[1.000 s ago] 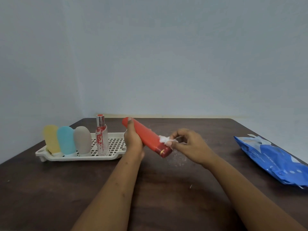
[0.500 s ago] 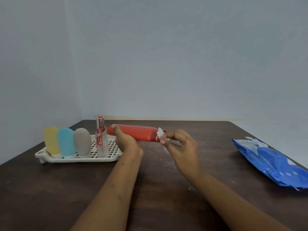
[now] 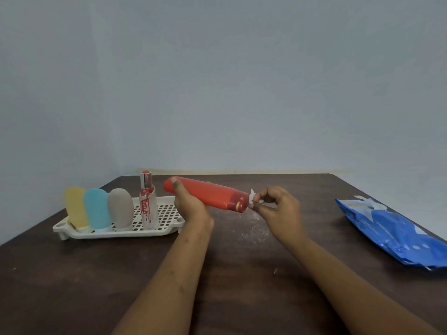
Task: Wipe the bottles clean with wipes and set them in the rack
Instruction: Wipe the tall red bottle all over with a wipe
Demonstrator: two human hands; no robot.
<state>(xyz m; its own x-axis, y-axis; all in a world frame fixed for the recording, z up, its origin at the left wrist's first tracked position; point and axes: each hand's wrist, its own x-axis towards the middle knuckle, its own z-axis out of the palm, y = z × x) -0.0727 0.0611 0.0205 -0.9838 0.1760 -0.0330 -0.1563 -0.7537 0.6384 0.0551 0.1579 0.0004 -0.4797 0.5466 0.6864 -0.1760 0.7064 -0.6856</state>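
Note:
My left hand (image 3: 189, 206) grips a long red bottle (image 3: 208, 193) and holds it nearly level above the table, cap end pointing right and slightly down. My right hand (image 3: 278, 211) pinches a small white wipe (image 3: 252, 197) against the bottle's cap end. To the left, the white perforated rack (image 3: 167, 215) holds a yellow bottle (image 3: 75, 206), a blue bottle (image 3: 96, 207), a grey bottle (image 3: 120, 206) and a clear spray bottle with red print (image 3: 147, 201), all upright.
A blue pack of wipes (image 3: 391, 233) lies at the right edge of the dark wooden table (image 3: 72, 274). White specks and smears mark the table under my right hand. A pale wall stands right behind the table.
The red bottle swung from tilted down-right to nearly level and back to a slight tilt. My right hand stayed at the cap end with the wipe.

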